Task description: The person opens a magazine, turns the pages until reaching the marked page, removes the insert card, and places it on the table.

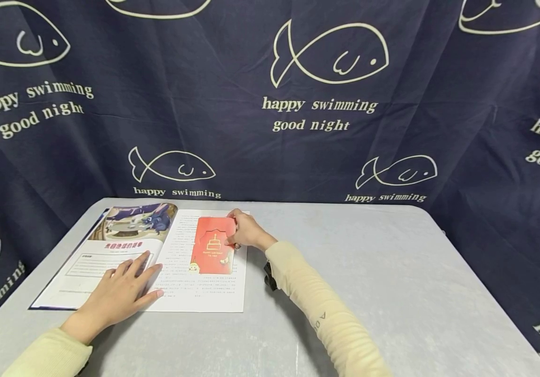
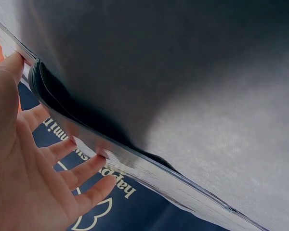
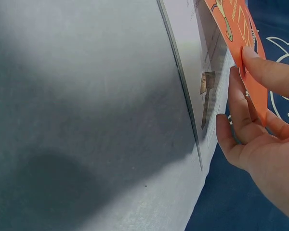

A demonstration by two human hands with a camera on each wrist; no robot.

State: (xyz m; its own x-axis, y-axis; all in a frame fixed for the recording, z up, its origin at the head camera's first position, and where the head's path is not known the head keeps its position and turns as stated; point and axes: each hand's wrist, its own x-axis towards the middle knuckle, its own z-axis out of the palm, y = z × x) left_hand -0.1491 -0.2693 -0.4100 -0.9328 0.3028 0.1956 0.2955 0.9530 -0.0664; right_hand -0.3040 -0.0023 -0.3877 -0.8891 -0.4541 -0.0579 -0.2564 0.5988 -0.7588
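An open book [image 1: 218, 305] lies on the grey table in the head view, with a picture and red title on its left page and rows of text on its right page. My left hand [image 1: 120, 289] rests on the pages near the fold, fingers spread. My right hand [image 1: 250, 231] pinches the right edge of a red birthday card [image 1: 214, 245] printed with a cake. In the right wrist view the card [image 3: 253, 79] tilts above the page, thumb on its front. Beneath it shows a small brown brush-like shape [image 3: 208, 94]; I cannot tell whether it is printed or loose.
The grey table [image 1: 345, 262] extends to the right of the book. Behind it hangs a dark blue cloth [image 1: 242, 157] with white fish drawings and lettering, which also runs along both sides.
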